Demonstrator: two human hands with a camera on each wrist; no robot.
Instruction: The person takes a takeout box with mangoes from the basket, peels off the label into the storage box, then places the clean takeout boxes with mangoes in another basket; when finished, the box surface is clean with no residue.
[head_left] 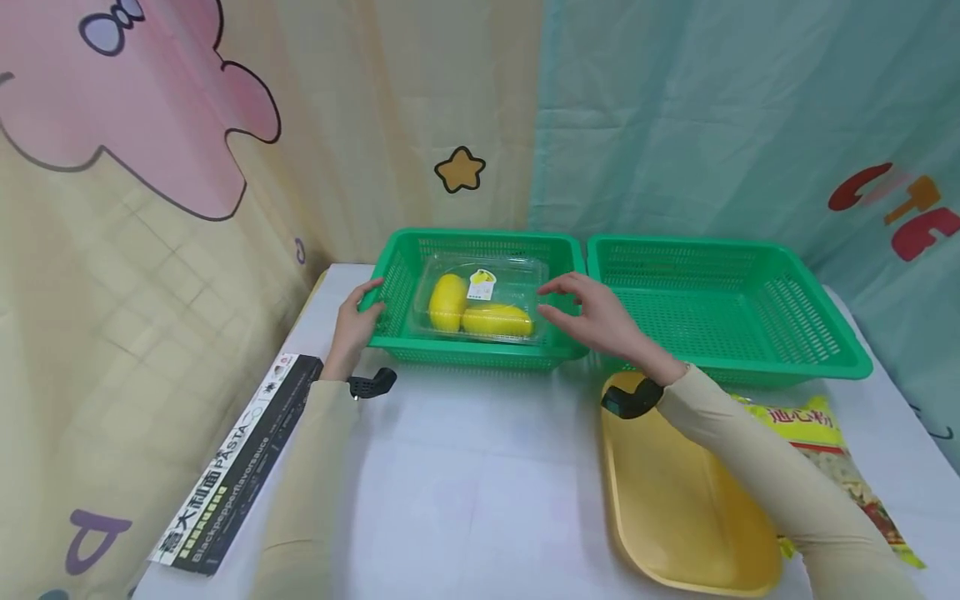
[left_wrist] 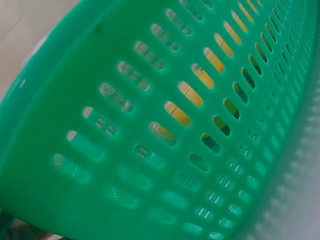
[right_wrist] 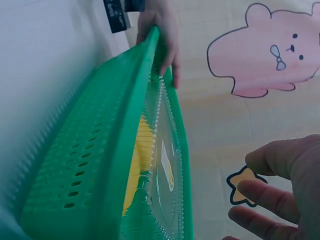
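Note:
A clear plastic box (head_left: 517,279) holding yellow mangoes (head_left: 497,320), with a white and yellow label (head_left: 482,285) on its lid, lies inside the left green basket (head_left: 480,357). My left hand (head_left: 351,327) grips this basket's left rim, its fingers and thumb at the edge. In the right wrist view the same left hand (right_wrist: 162,42) reaches over the rim at the far end. Above the basket's right end hovers my right hand (head_left: 596,317), thumb and fingers spread apart beside the box and holding nothing. The left wrist view is filled by the basket's slotted wall (left_wrist: 150,120).
A second green basket (head_left: 720,367) stands right beside the first. In front of it lie a yellow tray (head_left: 667,500) and a yellow pasta bag (head_left: 847,454), both partly under my right forearm. The black and white pasta box (head_left: 240,462) lies along the table's left edge. Curtains hang behind.

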